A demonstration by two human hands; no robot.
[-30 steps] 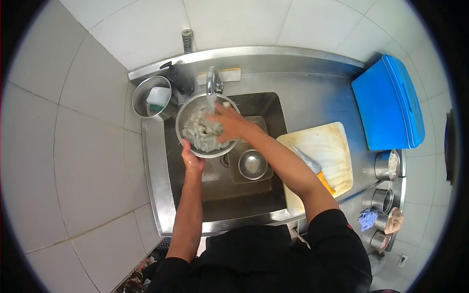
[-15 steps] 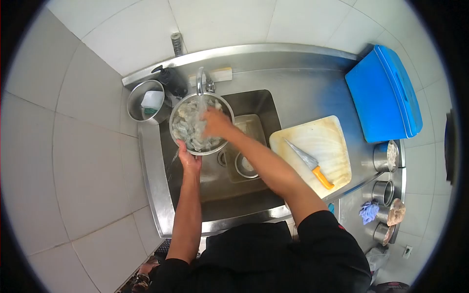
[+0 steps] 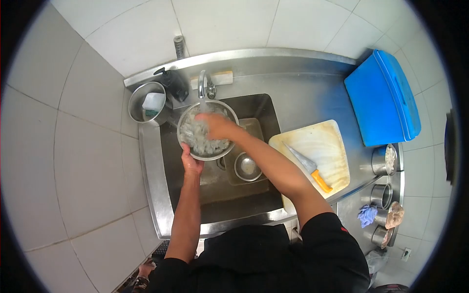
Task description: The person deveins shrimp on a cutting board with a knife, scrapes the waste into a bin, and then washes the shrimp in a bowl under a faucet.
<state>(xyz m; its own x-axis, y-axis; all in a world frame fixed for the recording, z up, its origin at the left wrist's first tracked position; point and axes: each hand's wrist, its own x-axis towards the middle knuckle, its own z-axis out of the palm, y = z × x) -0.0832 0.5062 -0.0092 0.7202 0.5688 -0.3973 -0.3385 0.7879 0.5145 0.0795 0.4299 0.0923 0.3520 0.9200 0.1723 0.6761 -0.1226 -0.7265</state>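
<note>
A round metal bowl (image 3: 233, 110) is held over the sink under the faucet (image 3: 202, 84), from which water runs. Wet, greyish translucent pieces (image 3: 198, 139), perhaps raw shrimp, fill much of it. My left hand (image 3: 191, 160) grips the bowl at its near left rim, thumb on the edge and fingers beneath. Inside the bowl, my right hand (image 3: 217, 126) reaches among the pieces; its fingers are smeared by motion and partly hidden. Below and right of the bowl, a small metal bowl (image 3: 247, 167) sits in a tray in the sink (image 3: 229, 207).
Right of the sink lies a white cutting board (image 3: 332, 146) with a yellow-handled knife (image 3: 312, 171). A blue cooler (image 3: 381, 100) stands at the back right, near several metal containers (image 3: 381, 195). A metal pot (image 3: 137, 103) and a dark pump bottle (image 3: 175, 84) stand at the left.
The bowl has shifted slightly right and toward me, with my left hand on it. My right hand has moved among the pieces. More of the small bowl shows.
</note>
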